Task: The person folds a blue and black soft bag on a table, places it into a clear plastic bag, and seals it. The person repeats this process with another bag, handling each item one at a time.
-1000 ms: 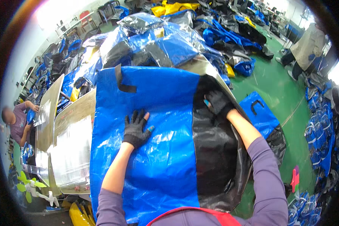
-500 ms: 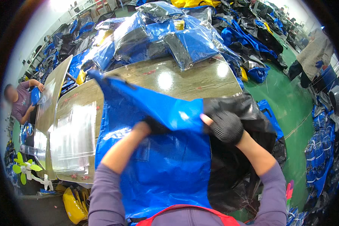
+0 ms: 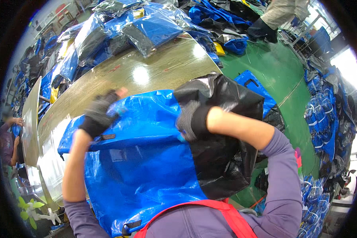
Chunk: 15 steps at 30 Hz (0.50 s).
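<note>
One large bag (image 3: 139, 166) of glossy, crinkled plastic, blue with a broad black panel, lies partly folded across the near end of a smooth wood-grain table (image 3: 119, 79); two short black straps (image 3: 107, 137) show on it. Left forearm upright, the blurred left hand (image 3: 101, 113), in a ribbed black-and-grey glove, is over the fold's left part; whether its fingers grip cannot be told. Right elbow bent outward, the matching-gloved right hand (image 3: 192, 121) is at the blue-black seam, fingers close together, any pinch unclear. One similar bag (image 3: 261, 95) lies beyond, rightward
</note>
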Available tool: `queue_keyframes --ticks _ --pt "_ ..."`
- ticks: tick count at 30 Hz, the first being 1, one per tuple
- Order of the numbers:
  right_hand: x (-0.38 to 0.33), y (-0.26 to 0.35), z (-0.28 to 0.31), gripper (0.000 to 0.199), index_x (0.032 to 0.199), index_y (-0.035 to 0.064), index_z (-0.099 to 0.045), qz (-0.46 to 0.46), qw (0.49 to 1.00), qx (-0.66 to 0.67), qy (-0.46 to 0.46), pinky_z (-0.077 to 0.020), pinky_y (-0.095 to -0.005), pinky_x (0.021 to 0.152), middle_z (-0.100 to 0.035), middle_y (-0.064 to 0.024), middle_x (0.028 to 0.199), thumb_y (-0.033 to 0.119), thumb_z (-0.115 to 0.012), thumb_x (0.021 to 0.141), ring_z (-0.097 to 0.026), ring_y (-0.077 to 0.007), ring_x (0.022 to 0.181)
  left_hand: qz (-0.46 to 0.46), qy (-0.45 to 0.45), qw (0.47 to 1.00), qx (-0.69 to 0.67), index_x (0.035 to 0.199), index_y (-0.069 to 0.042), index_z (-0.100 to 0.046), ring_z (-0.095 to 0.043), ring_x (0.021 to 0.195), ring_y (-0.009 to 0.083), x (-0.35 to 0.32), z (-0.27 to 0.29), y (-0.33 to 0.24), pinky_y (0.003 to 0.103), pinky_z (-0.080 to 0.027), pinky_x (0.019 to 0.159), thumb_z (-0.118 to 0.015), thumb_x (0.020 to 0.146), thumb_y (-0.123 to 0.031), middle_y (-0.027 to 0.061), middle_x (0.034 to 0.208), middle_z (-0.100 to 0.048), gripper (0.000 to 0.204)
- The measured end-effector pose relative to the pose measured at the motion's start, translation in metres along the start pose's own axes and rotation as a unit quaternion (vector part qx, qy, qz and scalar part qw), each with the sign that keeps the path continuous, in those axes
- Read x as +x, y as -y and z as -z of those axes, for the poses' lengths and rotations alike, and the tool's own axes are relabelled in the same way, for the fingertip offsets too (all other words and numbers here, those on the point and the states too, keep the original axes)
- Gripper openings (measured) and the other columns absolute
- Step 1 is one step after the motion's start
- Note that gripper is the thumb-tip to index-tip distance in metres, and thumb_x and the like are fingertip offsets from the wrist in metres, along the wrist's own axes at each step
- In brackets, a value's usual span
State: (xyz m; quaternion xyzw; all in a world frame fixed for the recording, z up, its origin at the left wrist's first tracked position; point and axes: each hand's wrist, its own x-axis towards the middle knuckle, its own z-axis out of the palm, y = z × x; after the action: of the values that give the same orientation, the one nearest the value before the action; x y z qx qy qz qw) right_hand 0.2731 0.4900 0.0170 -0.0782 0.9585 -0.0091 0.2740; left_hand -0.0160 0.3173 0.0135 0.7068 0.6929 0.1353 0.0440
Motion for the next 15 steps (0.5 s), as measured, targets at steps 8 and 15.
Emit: queue_keyframes --ticks 8,15 --pt "-0.036 -0.032 -0.103 0.077 0.146 0.0167 -0.035 -0.38 0.887 0.092 -0.245 -0.0086 -0.0631 0.112 -0.017 -0.0123 0.157 0.057 -0.055 0.083 -0.014 -0.0337 0.145 0.061 0.122 0.98 0.142 0.143 -0.013 -0.04 -0.014 0.144 0.0403 -0.041 -0.099 0.005 0.059 -0.007 0.113 -0.05 0.087 -0.055 0.0205 0.154 -0.023 0.071" --pt "-0.079 -0.041 -0.094 0.085 0.134 0.0096 -0.051 -0.189 0.857 0.215 -0.428 -0.0217 -0.0472 0.114 -0.042 -0.0199 0.142 0.066 -0.064 0.072 -0.029 -0.0365 0.138 -0.201 0.026 0.979 0.033 0.141 -0.02 -0.043 -0.027 0.136 0.0469 0.021 -0.097 -0.121 0.062 -0.018 0.11 -0.067 0.073 -0.052 0.0193 0.149 -0.034 0.079"
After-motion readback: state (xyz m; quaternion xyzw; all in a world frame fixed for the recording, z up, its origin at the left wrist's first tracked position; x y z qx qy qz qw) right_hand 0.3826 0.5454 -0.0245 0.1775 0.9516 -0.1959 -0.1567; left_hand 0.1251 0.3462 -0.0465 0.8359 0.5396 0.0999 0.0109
